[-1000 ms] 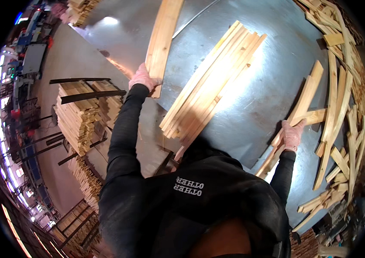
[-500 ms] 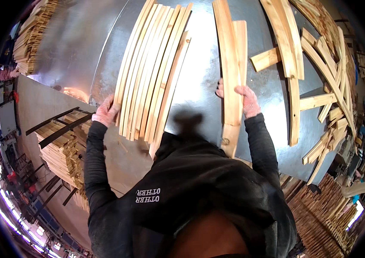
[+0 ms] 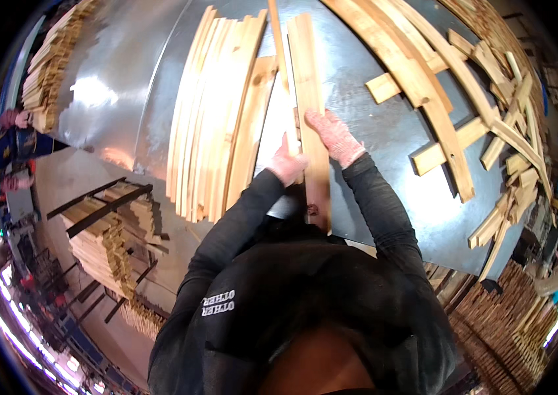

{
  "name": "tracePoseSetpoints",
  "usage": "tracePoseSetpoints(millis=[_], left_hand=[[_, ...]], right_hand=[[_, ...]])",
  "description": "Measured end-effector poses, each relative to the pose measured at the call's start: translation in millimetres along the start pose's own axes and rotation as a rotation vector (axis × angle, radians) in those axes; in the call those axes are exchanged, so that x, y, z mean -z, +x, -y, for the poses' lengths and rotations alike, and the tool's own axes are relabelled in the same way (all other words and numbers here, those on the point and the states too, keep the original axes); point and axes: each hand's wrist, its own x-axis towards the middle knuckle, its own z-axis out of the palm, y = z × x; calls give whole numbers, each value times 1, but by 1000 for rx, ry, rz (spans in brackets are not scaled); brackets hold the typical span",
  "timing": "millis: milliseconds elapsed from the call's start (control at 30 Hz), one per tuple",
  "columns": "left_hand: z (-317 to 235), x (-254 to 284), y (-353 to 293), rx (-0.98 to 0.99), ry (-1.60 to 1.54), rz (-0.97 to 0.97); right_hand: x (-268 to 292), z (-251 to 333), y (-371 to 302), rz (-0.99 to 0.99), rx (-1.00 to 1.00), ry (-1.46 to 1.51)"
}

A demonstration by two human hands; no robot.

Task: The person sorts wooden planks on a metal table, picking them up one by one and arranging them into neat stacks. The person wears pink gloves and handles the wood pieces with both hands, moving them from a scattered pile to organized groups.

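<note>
A broad, flat, pale-yellow wooden board (image 3: 308, 72) lies in front of the person's chest, running away from the body, with a dark knot near its closer end; whether it touches the surface below cannot be told. Just left of it, a slim pale wooden strip (image 3: 281, 49) shows its narrow edge, a thin gap parting the two at the far end. The right hand (image 3: 335, 137), in a pinkish knitted glove, clasps the broad board from its right edge, thumb on top and fingertips peeping out at the opposite edge. The left hand (image 3: 287, 163), gloved alike, pinches the slim strip near its closer end, though blur hides the exact finger placing. Good handling here calls for a firm right grip near mid-length, so the far end does not dip, and for left fingers kept out of the narrowing gap, where they could be nipped. To the left, a close-set row of pale wooden boards (image 3: 210, 118) lies on the grey sheet-metal bench (image 3: 381, 135); the strip's far end is best swung clear of it. Farther right, long, bent-looking pale boards (image 3: 447, 135) cross shorter pieces, near a loose heap of wooden offcuts (image 3: 509, 204).
</note>
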Motion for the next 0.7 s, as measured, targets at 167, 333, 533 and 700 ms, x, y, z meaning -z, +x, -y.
tracePoseSetpoints(millis=[167, 333, 533, 700], left_hand=[[54, 32, -67, 28, 436, -35], [63, 30, -107, 115, 885, -40], [40, 76, -114, -618, 816, -547], [-10, 179, -41, -462, 603, -1132]], right_hand=[[-15, 37, 26, -214, -110, -317], [-74, 27, 54, -398, -54, -991], [-60, -2, 72, -476, 58, -822], [-94, -1, 66, -411, 104, -1063]])
